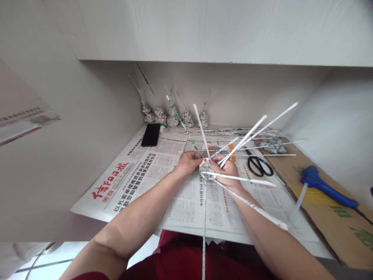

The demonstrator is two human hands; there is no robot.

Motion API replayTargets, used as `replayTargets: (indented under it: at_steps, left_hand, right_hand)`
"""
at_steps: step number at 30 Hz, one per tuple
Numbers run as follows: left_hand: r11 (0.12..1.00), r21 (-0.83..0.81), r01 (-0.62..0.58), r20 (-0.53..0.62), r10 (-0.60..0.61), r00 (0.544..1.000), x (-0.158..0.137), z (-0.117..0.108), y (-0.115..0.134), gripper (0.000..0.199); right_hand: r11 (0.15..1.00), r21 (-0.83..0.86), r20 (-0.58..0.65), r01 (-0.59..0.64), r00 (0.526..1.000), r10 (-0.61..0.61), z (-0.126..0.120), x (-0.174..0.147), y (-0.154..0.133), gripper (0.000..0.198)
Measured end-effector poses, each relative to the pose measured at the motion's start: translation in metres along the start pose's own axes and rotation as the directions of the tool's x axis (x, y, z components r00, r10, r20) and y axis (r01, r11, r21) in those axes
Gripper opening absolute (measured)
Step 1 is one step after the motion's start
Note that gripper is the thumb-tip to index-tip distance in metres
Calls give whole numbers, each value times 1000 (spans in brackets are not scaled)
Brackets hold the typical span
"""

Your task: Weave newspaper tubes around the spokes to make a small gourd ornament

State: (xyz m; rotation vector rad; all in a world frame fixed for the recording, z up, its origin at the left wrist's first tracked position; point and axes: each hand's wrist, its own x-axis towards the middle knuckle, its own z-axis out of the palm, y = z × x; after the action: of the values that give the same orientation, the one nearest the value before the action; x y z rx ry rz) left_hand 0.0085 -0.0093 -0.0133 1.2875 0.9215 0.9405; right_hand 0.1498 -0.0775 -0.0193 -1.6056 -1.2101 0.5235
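Note:
A small woven piece of rolled newspaper point(206, 168) is between my two hands, with several long paper tubes fanning out of it. My right hand point(225, 170) wraps round its right side, and white paper tubes point(247, 136) stick up past the fingers. On the left, my left hand point(189, 162) pinches at the top edge, where a green-and-white paper tube point(184, 126) slants up and away. One more paper tube point(204, 225) hangs straight down toward my lap. The palms and the piece's far side are hidden.
Newspaper sheets point(136, 179) cover the table. Several finished woven gourd shapes point(173, 117) line the back wall, near a black phone point(150, 135) and loose paper rods point(227, 132). Black-handled scissors point(260, 166) lie right; a blue glue gun point(329, 188) rests on cardboard point(335, 221). A shelf point(204, 31) overhangs.

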Motion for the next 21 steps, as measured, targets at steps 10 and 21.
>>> replayTargets:
  at_steps: [10,21]
  left_hand:
    - [995,84,-58,-7,58,998,2,-1,-4,32]
    - [985,140,-100,16,99,995,2,-1,-7,30]
  right_hand:
    - [998,17,-10,52,999,-52,0,-1,-4,23]
    - [971,225,-67,-79,993,96,6,4,3,38]
